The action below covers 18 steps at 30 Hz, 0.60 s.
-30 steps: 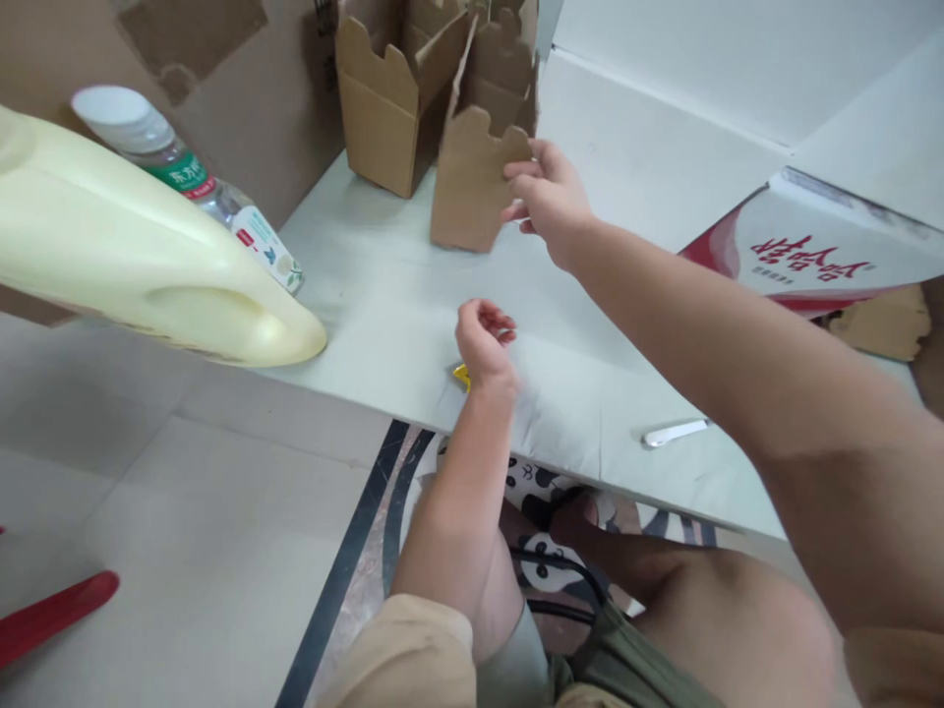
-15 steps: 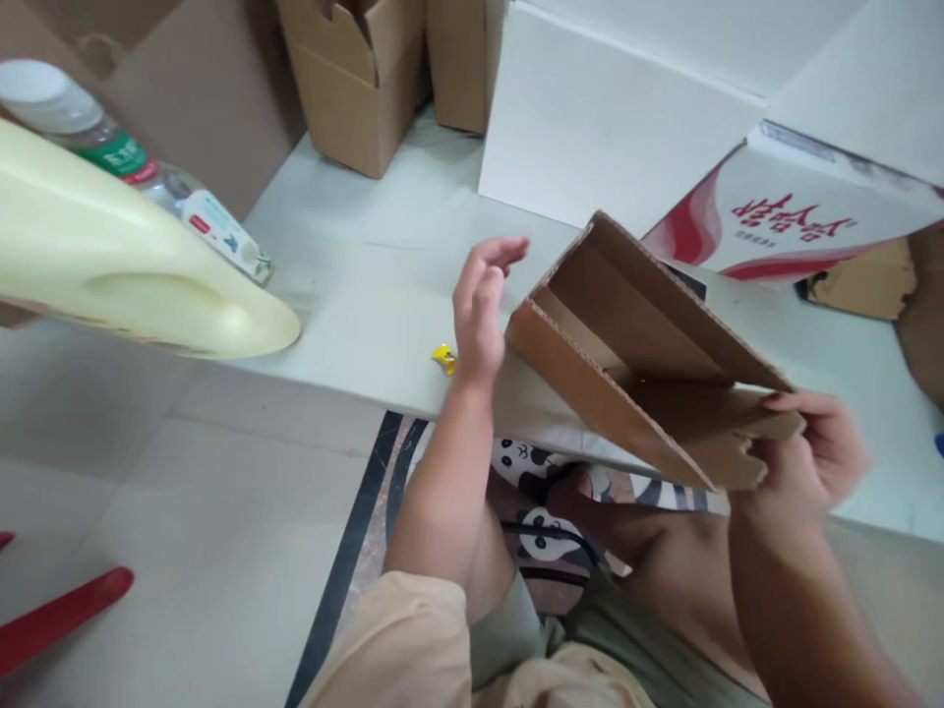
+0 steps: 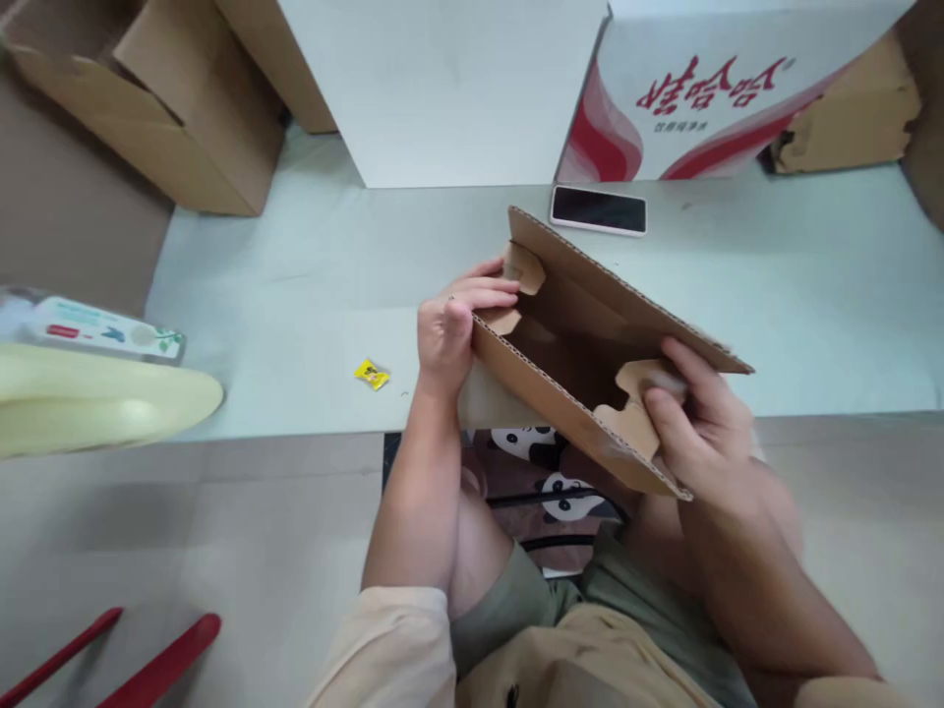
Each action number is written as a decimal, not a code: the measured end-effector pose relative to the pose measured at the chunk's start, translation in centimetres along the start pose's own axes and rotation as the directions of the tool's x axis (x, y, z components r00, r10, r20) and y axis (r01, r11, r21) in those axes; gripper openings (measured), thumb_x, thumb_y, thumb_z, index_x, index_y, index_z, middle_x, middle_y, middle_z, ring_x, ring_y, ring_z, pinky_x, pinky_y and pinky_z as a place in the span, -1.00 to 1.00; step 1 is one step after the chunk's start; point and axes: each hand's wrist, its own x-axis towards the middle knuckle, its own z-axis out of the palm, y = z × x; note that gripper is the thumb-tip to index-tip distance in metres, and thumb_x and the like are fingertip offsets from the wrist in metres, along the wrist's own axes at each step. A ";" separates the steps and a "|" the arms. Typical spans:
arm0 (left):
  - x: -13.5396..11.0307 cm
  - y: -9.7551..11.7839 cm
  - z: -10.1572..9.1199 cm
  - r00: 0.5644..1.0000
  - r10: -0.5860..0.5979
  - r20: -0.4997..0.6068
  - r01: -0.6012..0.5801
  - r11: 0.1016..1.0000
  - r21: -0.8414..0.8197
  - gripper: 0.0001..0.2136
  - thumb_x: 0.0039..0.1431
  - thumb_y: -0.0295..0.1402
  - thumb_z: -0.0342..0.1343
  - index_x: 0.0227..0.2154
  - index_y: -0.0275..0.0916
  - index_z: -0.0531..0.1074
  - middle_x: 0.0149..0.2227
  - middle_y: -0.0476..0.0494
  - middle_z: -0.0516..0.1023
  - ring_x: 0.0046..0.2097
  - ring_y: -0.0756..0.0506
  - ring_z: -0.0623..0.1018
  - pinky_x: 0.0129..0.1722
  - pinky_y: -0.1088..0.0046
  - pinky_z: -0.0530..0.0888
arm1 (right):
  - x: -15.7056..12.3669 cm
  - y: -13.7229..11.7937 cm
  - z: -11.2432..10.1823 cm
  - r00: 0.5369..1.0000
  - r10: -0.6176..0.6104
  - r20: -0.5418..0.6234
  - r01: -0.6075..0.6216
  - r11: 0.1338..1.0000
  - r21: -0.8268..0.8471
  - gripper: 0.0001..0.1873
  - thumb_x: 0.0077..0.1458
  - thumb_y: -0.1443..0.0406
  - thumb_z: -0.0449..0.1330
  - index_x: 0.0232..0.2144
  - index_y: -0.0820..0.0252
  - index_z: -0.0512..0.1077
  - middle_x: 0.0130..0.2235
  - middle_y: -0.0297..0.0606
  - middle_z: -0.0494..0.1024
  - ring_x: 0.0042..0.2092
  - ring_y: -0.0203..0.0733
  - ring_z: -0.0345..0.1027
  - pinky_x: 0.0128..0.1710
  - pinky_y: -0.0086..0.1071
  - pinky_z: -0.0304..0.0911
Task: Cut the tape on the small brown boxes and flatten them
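An open cardboard box (image 3: 561, 407) is held tilted over the front edge of the table, its open side facing up toward me. My left hand (image 3: 451, 332) grips the box's left end, fingers over the small folded flaps there and thumb by the near rim. At the other end, my right hand (image 3: 709, 425) has a notched end flap (image 3: 632, 411) between thumb and fingers, with the index finger reaching inside the far wall. The deep inside of the box is dark. To the left of my left hand lies a small yellow wrapped candy (image 3: 372, 374).
A phone (image 3: 599, 210) lies behind the box, before a white carton with red lettering (image 3: 685, 108). Brown cardboard boxes (image 3: 213, 128) stand at the back left. A pale yellow bottle (image 3: 110, 398) and a toothpaste-like pack (image 3: 110, 329) are at the left edge.
My left hand, free before, has come onto the box's left end. My right hand has shifted its hold on the end flap. The view has turned, bringing the phone fully into sight.
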 end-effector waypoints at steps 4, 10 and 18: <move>0.2 -0.2 1.3 0.999 0.007 -0.048 -0.002 0.994 0.105 -0.69 0.19 -0.07 0.22 -0.53 -0.16 0.55 -0.17 -0.11 0.66 0.23 -0.28 0.52 0.00 0.21 0.60 | -0.2 0.3 1.7 0.980 -0.110 -0.163 0.143 0.967 0.209 -0.57 0.20 0.30 0.19 0.03 -0.37 0.30 0.10 -0.40 0.52 0.04 -0.09 0.51 0.07 -0.02 0.45; 0.4 0.1 2.6 0.992 0.125 -0.010 -0.123 0.987 0.102 -0.78 0.06 -0.28 0.35 -0.22 -0.06 0.50 0.00 -0.02 0.58 0.25 -0.18 0.50 0.10 0.36 0.52 | 0.1 0.5 2.3 0.983 -0.122 -0.138 0.168 0.905 0.392 -0.26 0.23 0.39 0.09 0.22 -0.61 0.03 0.18 -0.50 0.47 0.17 -0.18 0.43 0.20 -0.02 0.39; 0.4 -0.2 1.5 0.987 0.150 0.050 -0.158 0.941 0.298 -0.83 0.13 -0.18 0.27 -0.22 -0.03 0.57 0.14 -0.03 0.52 0.32 -0.29 0.40 0.19 0.14 0.48 | 0.3 1.4 1.8 0.970 -0.193 -0.150 0.230 0.930 0.287 -0.64 0.22 0.22 -0.01 -0.17 -0.18 0.59 -0.09 -0.24 0.49 0.16 0.07 0.39 0.26 0.18 0.28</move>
